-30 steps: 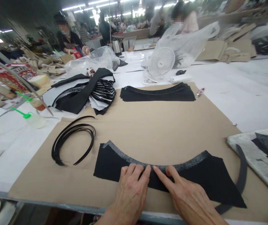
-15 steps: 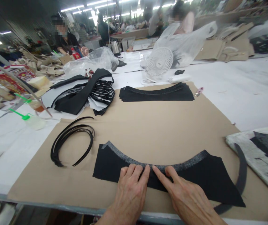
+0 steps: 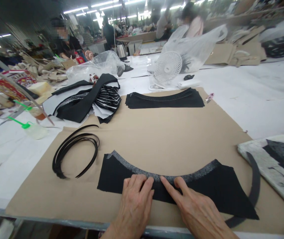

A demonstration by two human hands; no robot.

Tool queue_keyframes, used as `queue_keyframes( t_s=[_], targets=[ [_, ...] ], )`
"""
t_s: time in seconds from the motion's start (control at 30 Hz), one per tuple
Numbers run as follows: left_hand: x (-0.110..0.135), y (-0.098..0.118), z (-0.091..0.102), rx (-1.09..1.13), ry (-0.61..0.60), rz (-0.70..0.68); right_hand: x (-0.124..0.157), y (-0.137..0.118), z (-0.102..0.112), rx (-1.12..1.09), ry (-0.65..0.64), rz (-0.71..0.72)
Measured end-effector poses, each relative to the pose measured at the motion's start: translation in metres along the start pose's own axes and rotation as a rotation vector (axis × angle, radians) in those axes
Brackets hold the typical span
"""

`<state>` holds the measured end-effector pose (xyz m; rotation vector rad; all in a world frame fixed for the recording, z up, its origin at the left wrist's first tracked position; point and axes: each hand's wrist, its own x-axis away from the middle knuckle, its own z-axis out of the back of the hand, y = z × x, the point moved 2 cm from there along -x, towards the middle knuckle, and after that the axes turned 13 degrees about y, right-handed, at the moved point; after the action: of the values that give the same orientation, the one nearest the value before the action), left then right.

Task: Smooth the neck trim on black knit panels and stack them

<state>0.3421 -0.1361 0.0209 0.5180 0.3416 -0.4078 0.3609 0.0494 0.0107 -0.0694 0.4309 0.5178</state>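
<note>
My left hand [image 3: 135, 202] has slid slightly leftward along the edge of the black panel [image 3: 229, 189], so a wider gap now parts my two index fingertips; my right hand [image 3: 198, 205] has hardly moved on the cloth. The panel lies right under my fingertips, its long axis running across me from left to right, its hollow edge curving away from me. A speckled grey strip [image 3: 128, 167] follows that curve, and my fingertips touch it near its lowest stretch, the right index closer to the bottom of the dip. The left end of the panel is nearer my left hand, the right end nearer my right.

My left fingers lie side by side, pressing down; my right index is stretched out, apart from the bent finger beside it. I see neither hand clamped on anything, though their undersides are hidden. Left of my left hand sits a coil of thin black strips [image 3: 59, 159].
</note>
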Motion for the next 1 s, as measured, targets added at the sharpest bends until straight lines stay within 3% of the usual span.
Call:
queue_keyframes(
  t_s=[0.2, 0.47, 0.63, 0.77, 1.0],
  targets=[
    [0.007, -0.004, 0.001, -0.073, 0.085, -0.155, 0.003, 0.001, -0.001, -0.008, -0.047, -0.009],
    [0.012, -0.005, -0.002, -0.076, 0.083, -0.135, -0.003, 0.004, 0.003, -0.014, -0.067, -0.043],
    [0.012, -0.004, -0.001, -0.078, 0.094, -0.130, -0.006, 0.011, 0.003, -0.021, 0.053, -0.106],
    [0.008, -0.002, 0.002, -0.078, 0.107, -0.141, -0.008, 0.017, 0.012, -0.082, 0.053, -0.112],
    [0.012, -0.009, 0.011, -0.059, 0.104, -0.111, 0.015, 0.031, 0.021, -0.022, 0.097, -0.075]
  ],
)
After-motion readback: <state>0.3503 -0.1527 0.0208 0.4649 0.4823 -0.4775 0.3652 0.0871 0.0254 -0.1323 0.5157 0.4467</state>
